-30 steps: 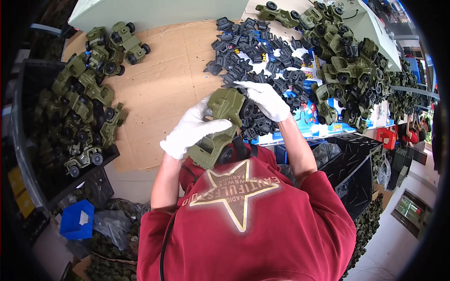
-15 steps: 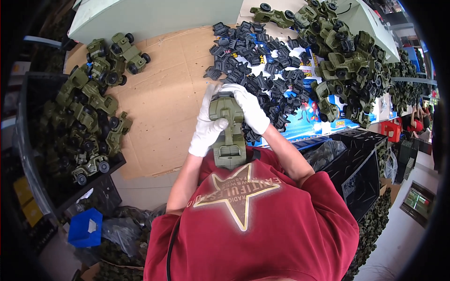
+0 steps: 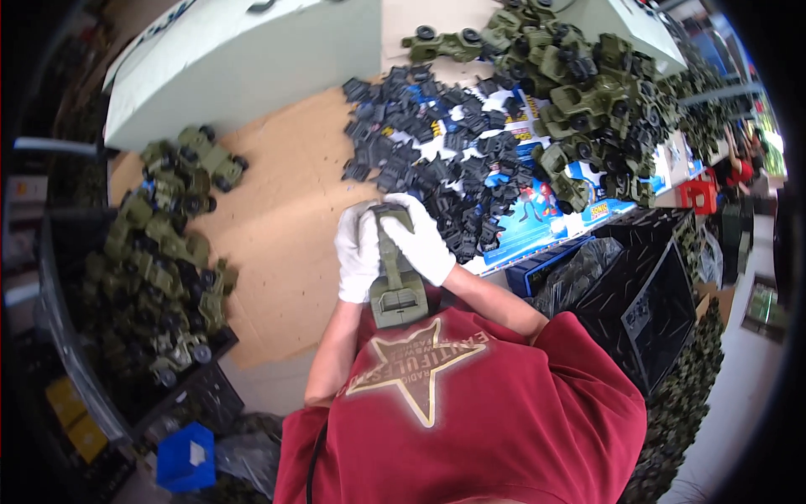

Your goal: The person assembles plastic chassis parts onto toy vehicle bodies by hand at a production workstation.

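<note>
Over the cardboard-covered table, close to the chest of a person in a red shirt, one olive-green toy vehicle body is held upright, long axis running away from the body, its wider end nearest the shirt. Hands in view: two, both in white gloves. Left hand wraps the left flank of the toy, fingers curled closed on it, wrist bent and forearm rising from the lower edge. Right hand lies over the top and right flank, fingers pressed down on the far end; clamped on the same toy. The two hands nearly meet at the far end of the toy. Loose black plastic parts: one spread heap on the table beyond the hands, too many and too overlapped to count. Olive toy vehicles with wheels: one heap at far right, uncountable; one cluster of roughly three to four at upper left; one dark tray at left carrying a further pile, count not resolvable. One white box across the far edge. One black crate at right of the table. One blue bin at lower left.
</note>
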### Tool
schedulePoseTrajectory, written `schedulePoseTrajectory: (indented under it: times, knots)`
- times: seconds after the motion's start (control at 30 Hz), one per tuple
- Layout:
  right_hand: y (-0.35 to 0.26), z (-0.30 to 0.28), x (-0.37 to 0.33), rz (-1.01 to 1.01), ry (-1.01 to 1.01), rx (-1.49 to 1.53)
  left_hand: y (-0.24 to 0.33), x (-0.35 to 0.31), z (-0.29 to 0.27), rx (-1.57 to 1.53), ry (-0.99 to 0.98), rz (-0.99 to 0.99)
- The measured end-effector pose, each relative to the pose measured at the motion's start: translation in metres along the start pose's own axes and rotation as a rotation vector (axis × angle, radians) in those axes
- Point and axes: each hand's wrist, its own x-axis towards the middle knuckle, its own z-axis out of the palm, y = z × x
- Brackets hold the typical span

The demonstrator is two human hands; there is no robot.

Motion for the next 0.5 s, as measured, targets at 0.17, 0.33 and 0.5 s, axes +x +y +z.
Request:
schedulePoseTrajectory:
  times: [0.17, 0.33, 0.5]
  knots:
    - [-0.018, -0.032, -0.017, 0.373, -0.285, 0.799, 0.012, 0.030, 0.006, 0.119, -0.040, 0.021]
    - [-0.013, -0.154, 0.011, 0.273, 0.162, 0.866, 0.003, 0.043, 0.024, -0.205, -0.070, -0.306]
    - [-0.129, -0.341, 0.081, -0.300, 0.612, 1.093, -0.037, 0.037, 0.003, -0.157, 0.046, -0.614]
